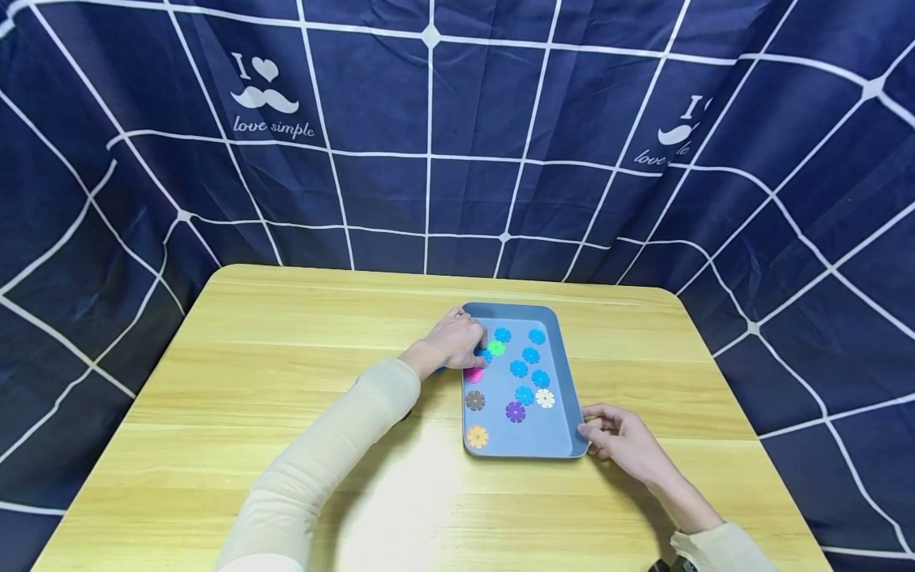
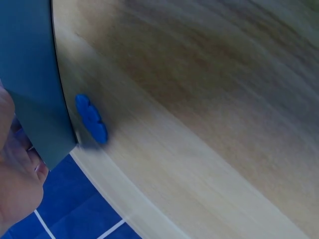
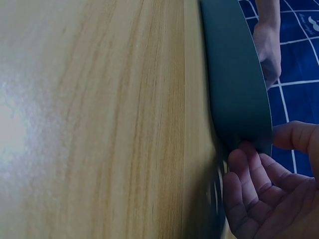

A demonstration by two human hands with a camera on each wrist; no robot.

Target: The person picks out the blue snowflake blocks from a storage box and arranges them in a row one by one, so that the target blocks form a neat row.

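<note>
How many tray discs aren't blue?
6: green disc and pink disc by the left hand, brown disc nearer, orange disc in the near-left corner, purple disc and white disc further right. The hand may hide more.

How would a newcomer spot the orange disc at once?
On the wooden table sits a blue-grey tray. In its near left corner (head view) lies the orange disc, notched round its edge. It alone is orange; its closest neighbour is the brown disc.

Tray (image 1: 546, 433) on table (image 1: 314, 342), discs (image 1: 524, 395) in tray, hands (image 1: 456, 338) (image 1: 623, 441) at left rim and near-right corner, curtain (image 1: 386, 195) behind
</note>
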